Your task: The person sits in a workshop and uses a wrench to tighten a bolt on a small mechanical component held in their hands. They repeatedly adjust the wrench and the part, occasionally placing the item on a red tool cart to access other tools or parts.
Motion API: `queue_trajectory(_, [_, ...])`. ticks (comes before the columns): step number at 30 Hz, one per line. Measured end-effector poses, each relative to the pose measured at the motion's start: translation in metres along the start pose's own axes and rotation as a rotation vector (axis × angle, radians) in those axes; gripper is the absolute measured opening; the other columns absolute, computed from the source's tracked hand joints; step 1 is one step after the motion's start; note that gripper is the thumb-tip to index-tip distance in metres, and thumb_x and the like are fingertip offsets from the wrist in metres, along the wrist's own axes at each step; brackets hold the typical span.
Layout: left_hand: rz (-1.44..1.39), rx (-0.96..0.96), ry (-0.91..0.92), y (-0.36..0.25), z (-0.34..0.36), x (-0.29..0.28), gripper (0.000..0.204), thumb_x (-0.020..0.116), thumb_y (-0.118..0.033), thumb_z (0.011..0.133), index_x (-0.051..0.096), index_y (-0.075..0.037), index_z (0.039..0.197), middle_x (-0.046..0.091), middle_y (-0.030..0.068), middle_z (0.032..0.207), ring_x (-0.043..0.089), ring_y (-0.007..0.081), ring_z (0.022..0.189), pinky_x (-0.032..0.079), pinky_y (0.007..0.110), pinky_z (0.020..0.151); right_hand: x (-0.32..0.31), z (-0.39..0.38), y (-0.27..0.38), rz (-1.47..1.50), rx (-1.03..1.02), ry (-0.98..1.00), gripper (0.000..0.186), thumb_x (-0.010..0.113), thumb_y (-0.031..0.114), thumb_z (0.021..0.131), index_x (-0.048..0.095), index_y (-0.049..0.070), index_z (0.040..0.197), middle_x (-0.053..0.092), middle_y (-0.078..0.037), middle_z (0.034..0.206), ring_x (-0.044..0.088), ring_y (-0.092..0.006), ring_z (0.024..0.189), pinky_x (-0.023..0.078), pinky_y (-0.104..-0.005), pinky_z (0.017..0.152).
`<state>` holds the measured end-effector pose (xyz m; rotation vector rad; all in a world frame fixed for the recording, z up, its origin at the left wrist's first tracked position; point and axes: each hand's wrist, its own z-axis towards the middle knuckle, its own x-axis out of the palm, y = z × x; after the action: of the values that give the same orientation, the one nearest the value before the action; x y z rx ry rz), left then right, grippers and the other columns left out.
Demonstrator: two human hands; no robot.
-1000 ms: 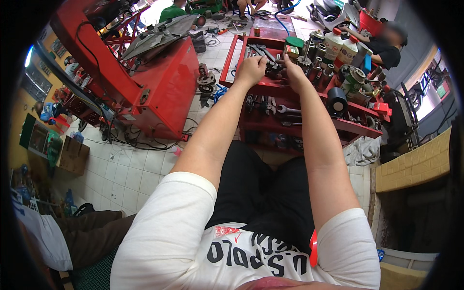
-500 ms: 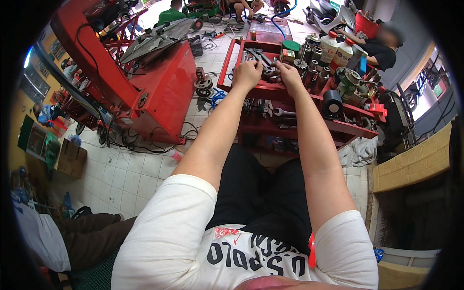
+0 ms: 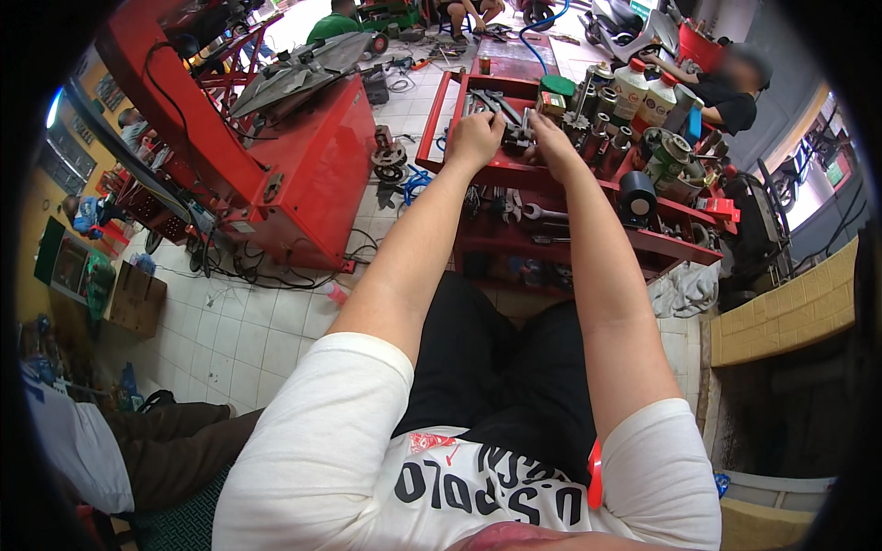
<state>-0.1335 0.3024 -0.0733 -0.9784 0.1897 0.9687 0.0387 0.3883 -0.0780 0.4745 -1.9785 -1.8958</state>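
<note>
Both hands are over the top tray of a red tool cart, among metal tools. My left hand is closed, palm down, at a dark metal piece; what exactly its fingers hold is hidden. My right hand is beside that piece, fingers partly curled with the thumb raised, and I cannot make out its grip. Wrenches and bars lie just beyond my hands. A green lid, upright sockets and white bottles crowd the tray to the right. More wrenches rest on the lower shelf.
A large red machine with cables at its base stands left. Metal parts lie on the tiled floor. A co-worker in black works by a scooter at the right; another in green is farther back. A seated person's leg is at lower left.
My right hand has dropped slightly from a second ago and, since the middle frame, its fingers and thumb have shifted around the metal piece. My left hand has moved only slightly.
</note>
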Motion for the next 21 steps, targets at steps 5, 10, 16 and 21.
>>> queue_trajectory(5, [0.04, 0.048, -0.005, 0.002, -0.002, -0.002, 0.047, 0.056, -0.043, 0.103, 0.071, -0.001, 0.089, 0.069, 0.0259, 0.083, 0.068, 0.0466, 0.085, 0.052, 0.054, 0.076, 0.002, -0.011, 0.01, 0.128, 0.065, 0.029, 0.066, 0.049, 0.058, 0.107, 0.038, 0.013, 0.154, 0.073, -0.016, 0.127, 0.058, -0.0115, 0.052, 0.052, -0.029, 0.048])
queue_trajectory(10, [-0.002, 0.047, -0.003, -0.002, -0.001, 0.003, 0.044, 0.056, -0.04, 0.103, 0.07, -0.001, 0.088, 0.069, 0.026, 0.083, 0.068, 0.0468, 0.085, 0.052, 0.054, 0.075, 0.0, 0.003, 0.0, -0.127, 0.044, -0.083, 0.065, 0.048, 0.065, 0.106, 0.06, 0.01, 0.139, 0.067, -0.008, 0.094, 0.049, -0.0142, 0.058, 0.044, -0.0315, 0.057])
queue_trajectory(16, [-0.032, 0.074, -0.036, -0.003, -0.003, -0.004, 0.04, 0.057, -0.037, 0.102, 0.07, -0.002, 0.087, 0.07, 0.0251, 0.087, 0.068, 0.0463, 0.088, 0.052, 0.055, 0.077, 0.009, -0.002, 0.009, -0.231, 0.182, -0.004, 0.073, 0.043, 0.07, 0.105, 0.064, 0.009, 0.138, 0.059, -0.004, 0.08, 0.045, -0.0136, 0.061, 0.035, -0.0301, 0.056])
queue_trajectory(21, [-0.047, 0.093, -0.034, -0.004, -0.003, -0.004, 0.044, 0.055, -0.039, 0.104, 0.07, -0.002, 0.087, 0.068, 0.025, 0.08, 0.067, 0.0466, 0.082, 0.051, 0.054, 0.073, -0.001, 0.0, 0.006, 0.096, 0.152, -0.038, 0.069, 0.042, 0.07, 0.105, 0.067, 0.011, 0.131, 0.064, -0.003, 0.084, 0.045, -0.0136, 0.061, 0.038, -0.0309, 0.057])
